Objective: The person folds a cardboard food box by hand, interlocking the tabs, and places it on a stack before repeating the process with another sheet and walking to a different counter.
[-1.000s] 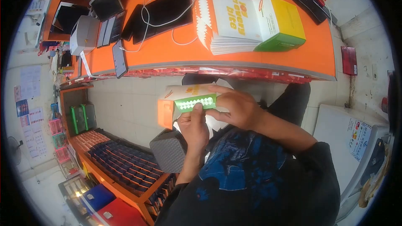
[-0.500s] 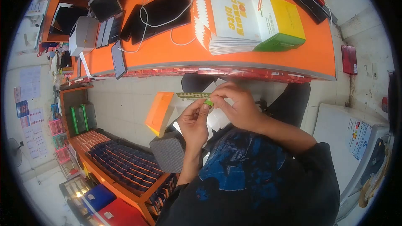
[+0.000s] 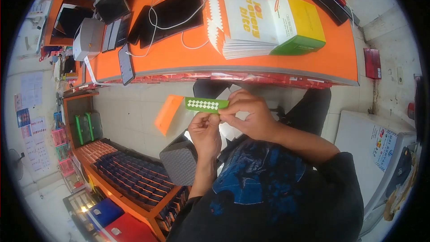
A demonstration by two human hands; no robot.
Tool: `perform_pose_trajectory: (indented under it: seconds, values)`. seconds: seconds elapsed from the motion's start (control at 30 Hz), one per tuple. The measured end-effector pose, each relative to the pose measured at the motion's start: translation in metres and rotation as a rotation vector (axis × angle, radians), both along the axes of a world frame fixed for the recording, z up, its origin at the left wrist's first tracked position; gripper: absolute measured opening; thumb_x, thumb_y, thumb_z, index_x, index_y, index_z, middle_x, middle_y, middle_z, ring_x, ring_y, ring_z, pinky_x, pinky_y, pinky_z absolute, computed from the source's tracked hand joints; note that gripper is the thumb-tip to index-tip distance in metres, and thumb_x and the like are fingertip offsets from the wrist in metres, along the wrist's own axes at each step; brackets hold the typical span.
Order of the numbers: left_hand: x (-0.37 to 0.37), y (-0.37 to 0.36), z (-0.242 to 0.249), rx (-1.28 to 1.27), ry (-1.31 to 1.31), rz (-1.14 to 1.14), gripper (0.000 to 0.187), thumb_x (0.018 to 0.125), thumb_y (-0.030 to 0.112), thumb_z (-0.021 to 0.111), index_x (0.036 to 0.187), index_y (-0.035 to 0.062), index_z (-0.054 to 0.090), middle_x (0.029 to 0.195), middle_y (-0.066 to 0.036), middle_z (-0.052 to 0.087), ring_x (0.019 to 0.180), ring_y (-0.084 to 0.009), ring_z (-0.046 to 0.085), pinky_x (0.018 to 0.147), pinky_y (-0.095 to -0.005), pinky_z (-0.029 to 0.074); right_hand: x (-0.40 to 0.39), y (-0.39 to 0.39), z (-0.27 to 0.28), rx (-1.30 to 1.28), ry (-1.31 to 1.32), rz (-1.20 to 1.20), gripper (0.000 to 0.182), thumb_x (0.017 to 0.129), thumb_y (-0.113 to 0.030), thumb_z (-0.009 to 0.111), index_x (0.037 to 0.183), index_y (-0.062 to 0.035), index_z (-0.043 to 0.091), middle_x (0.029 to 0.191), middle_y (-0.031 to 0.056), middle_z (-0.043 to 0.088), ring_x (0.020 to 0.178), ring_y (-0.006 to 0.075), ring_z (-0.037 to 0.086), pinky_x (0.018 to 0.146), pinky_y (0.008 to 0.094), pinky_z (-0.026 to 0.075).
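A cardboard carton piece with a green flap (image 3: 201,101) bearing a white checkered pattern is held in front of my body. My left hand (image 3: 206,133) pinches the flap's lower edge between thumb and fingers. At the flap's right end, my right hand (image 3: 251,113) grips it with thumb and forefinger. An orange panel (image 3: 169,114) extends to the left of the flap and looks like part of the same carton, though the join is not clear. Beyond my hands, on the orange table (image 3: 170,58), lies a stack of printed cartons (image 3: 251,18) in white, yellow and green.
Cables, a black tablet (image 3: 177,15), a phone (image 3: 126,64) and a small printer (image 3: 88,38) occupy the table's left side. A grey textured box (image 3: 179,163) is below my left hand. Shelving with dark rows of goods (image 3: 130,170) stands lower left; a white cabinet (image 3: 363,148) is at right.
The green flap has turned so that its checkered face now shows broadly. The orange panel has tilted and shifted slightly left. My hands have stayed close together on the carton.
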State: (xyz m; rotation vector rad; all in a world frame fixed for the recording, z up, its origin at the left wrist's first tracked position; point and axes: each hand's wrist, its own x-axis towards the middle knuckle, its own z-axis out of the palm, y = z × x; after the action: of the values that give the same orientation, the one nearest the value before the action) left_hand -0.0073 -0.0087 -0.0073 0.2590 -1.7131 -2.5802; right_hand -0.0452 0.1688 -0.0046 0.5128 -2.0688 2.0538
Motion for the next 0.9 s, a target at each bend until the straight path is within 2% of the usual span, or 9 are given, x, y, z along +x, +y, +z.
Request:
perform_pose_trajectory:
  seconds: [0.2,0.3,0.37,0.47,0.57,0.67,0.73,0.77,0.9]
  values:
    - [0.0,-0.004,0.006,0.02,-0.012,0.014,0.022,0.105,0.001,0.073,0.126,-0.0028,0.067,0.11,-0.014,0.079,0.098,-0.0163,0.074,0.089,-0.0291,0.058,0.002,0.003,0.002,-0.076,-0.151,0.087,0.035,0.085,-0.007,0.09,0.117,-0.0086,0.077,0.092,0.0068,0.065,0.088,0.0239,0.067,0.083,0.0371,0.054]
    - [0.0,-0.008,0.028,0.243,-0.063,0.146,0.041,0.108,-0.003,0.064,0.141,0.0127,0.046,0.118,-0.021,0.075,0.102,-0.0213,0.075,0.09,-0.0337,0.062,-0.006,0.012,0.002,0.035,-0.051,0.072,0.048,0.084,-0.009,0.092,0.127,-0.009,0.072,0.1,0.0074,0.063,0.094,0.0261,0.066,0.089,0.0386,0.054]
    - [-0.002,-0.006,0.045,0.324,-0.105,0.219,0.038,0.109,-0.003,0.062,0.14,0.0133,0.048,0.119,-0.021,0.074,0.103,-0.0218,0.075,0.089,-0.0339,0.063,-0.014,0.021,-0.001,0.311,0.318,0.002,0.049,0.081,-0.015,0.094,0.125,-0.0064,0.074,0.113,0.0088,0.065,0.101,0.0291,0.066,0.094,0.0426,0.055]
    - [0.004,-0.018,0.042,0.502,-0.068,0.139,0.034,0.111,-0.002,0.056,0.14,0.0127,0.048,0.125,-0.022,0.072,0.106,-0.0228,0.074,0.091,-0.0341,0.063,-0.015,0.024,-0.001,0.282,0.385,0.004,0.05,0.078,-0.016,0.094,0.123,-0.0048,0.076,0.117,0.0096,0.067,0.104,0.0311,0.067,0.094,0.0446,0.056]
    - [0.004,-0.006,0.056,0.276,-0.144,0.259,0.038,0.112,0.002,0.06,0.146,0.009,0.046,0.112,-0.018,0.075,0.092,-0.0198,0.073,0.079,-0.0303,0.062,-0.014,0.022,0.001,0.237,0.415,-0.031,0.044,0.076,-0.014,0.093,0.117,-0.0048,0.078,0.116,0.0101,0.07,0.103,0.0309,0.069,0.09,0.0435,0.058]
    - [0.013,-0.024,0.036,0.005,0.003,-0.034,0.036,0.11,0.009,0.068,0.142,0.0024,0.055,0.096,-0.013,0.075,0.074,-0.0148,0.067,0.067,-0.0252,0.054,-0.014,0.024,0.001,0.164,0.452,-0.081,0.037,0.075,-0.012,0.094,0.108,-0.0048,0.08,0.1,0.0085,0.07,0.091,0.0293,0.069,0.079,0.0409,0.058]
    - [0.012,-0.024,0.033,-0.611,0.073,-0.021,0.024,0.107,0.014,0.075,0.124,-0.0018,0.069,0.084,-0.006,0.071,0.061,-0.0106,0.059,0.061,-0.0215,0.045,-0.019,0.021,0.003,0.163,0.439,-0.129,0.032,0.076,-0.014,0.094,0.103,-0.005,0.079,0.093,0.0078,0.067,0.085,0.0284,0.068,0.074,0.0403,0.057]
    - [0.009,-0.022,0.04,-0.75,0.102,0.01,0.011,0.103,0.009,0.075,0.107,-0.0011,0.074,0.085,-0.005,0.071,0.066,-0.0117,0.059,0.064,-0.0235,0.045,-0.022,0.02,0.005,0.159,0.427,-0.172,0.027,0.077,-0.015,0.094,0.097,-0.0051,0.079,0.086,0.0071,0.064,0.078,0.0275,0.066,0.07,0.0398,0.056]
    - [-0.033,-0.023,0.062,-1.055,0.45,-0.179,0.012,0.101,0.01,0.071,0.105,-0.0016,0.072,0.099,-0.015,0.07,0.085,-0.0197,0.062,0.074,-0.0321,0.049,-0.031,0.015,0.012,0.105,0.392,-0.145,0.021,0.086,-0.02,0.09,0.09,-0.0054,0.076,0.079,0.0083,0.059,0.072,0.0281,0.062,0.064,0.0406,0.052]
